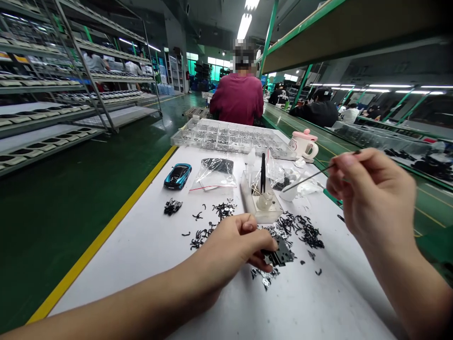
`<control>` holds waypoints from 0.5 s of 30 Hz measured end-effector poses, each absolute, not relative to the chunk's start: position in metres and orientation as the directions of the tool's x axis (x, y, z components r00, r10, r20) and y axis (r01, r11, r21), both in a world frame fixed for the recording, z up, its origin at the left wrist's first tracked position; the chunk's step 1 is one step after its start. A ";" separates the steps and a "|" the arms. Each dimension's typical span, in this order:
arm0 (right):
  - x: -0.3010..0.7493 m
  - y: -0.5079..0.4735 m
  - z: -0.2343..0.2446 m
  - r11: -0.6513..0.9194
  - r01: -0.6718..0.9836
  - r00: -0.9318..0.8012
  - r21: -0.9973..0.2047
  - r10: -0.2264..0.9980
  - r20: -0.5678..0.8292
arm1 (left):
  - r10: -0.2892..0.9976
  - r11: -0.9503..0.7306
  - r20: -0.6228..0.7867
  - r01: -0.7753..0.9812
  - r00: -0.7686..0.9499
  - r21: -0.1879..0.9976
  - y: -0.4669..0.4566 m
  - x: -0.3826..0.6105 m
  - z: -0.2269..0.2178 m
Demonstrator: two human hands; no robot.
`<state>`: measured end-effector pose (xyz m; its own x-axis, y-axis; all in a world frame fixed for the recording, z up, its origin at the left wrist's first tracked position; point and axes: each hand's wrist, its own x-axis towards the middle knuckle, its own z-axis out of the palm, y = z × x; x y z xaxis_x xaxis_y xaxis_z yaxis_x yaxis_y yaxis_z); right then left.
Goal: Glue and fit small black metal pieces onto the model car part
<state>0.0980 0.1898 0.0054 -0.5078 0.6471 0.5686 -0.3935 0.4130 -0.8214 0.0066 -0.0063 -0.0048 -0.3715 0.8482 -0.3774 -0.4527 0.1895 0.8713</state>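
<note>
My left hand [244, 241] pinches a flat black plastic part [283, 252] between thumb and fingers, low over the white table. Small silver pieces [265, 278] and curved black pieces [307, 231] lie scattered around and under it. Raised at the right, my right hand [371, 189] is closed on a thin dark rod [311, 178]. The rod slants down to the left, its tip near a white holder box [253, 210]. In that box stand black tweezers [263, 174], several thin sticks and a small glass jar [265, 202].
A blue toy car [177, 176], a dark cluster of parts [172, 206] and a plastic bag [214, 174] lie left. Behind stand a compartment tray [230, 137] and a pink lidded mug [304, 144]. A person in a maroon top [237, 97] sits beyond. Racks [78, 71] line the left.
</note>
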 end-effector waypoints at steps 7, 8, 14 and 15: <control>0.110 0.171 0.009 0.136 -0.363 -0.712 -0.922 0.598 0.369 | 0.837 0.205 -0.396 -0.455 -0.377 0.866 -0.006 0.010 -0.007; 0.110 0.170 0.008 0.127 -0.361 -0.718 -0.924 0.595 0.362 | 0.839 0.205 -0.396 -0.457 -0.372 0.866 -0.006 0.010 -0.007; 0.109 0.173 0.006 0.116 -0.344 -0.743 -0.932 0.573 0.345 | 0.838 0.221 -0.408 -0.458 -0.362 0.861 -0.006 0.006 -0.006; 0.109 0.173 0.006 0.120 -0.341 -0.745 -0.932 0.570 0.346 | 0.842 0.227 -0.411 -0.460 -0.351 0.858 -0.006 0.005 -0.006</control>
<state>0.1090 0.1727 0.0061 -0.7452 0.5702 0.3457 -0.3408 0.1200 -0.9325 0.0047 -0.0060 -0.0060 -0.3510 0.8416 -0.4105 -0.4599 0.2269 0.8585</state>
